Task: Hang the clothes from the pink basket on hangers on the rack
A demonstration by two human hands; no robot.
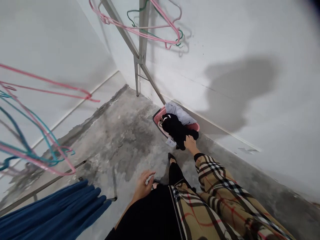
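The right hand [190, 143] touched a black cloth [178, 130] in a pink basket [160, 116], and a pale blue-grey cloth [178, 112] lay at the basket's 12 o'clock side. The sleeve [225, 196] had a tan check with black, white and red lines, and the left hand [143, 185] was by black clothing [150, 216]. A deep blue cloth [57, 206] hung at 8 o'clock, pink and teal hangers [32, 146] at 9 o'clock, pink and green hangers [155, 28] at 12 o'clock, over a grey blotchy floor [120, 133] and white walls [237, 50].
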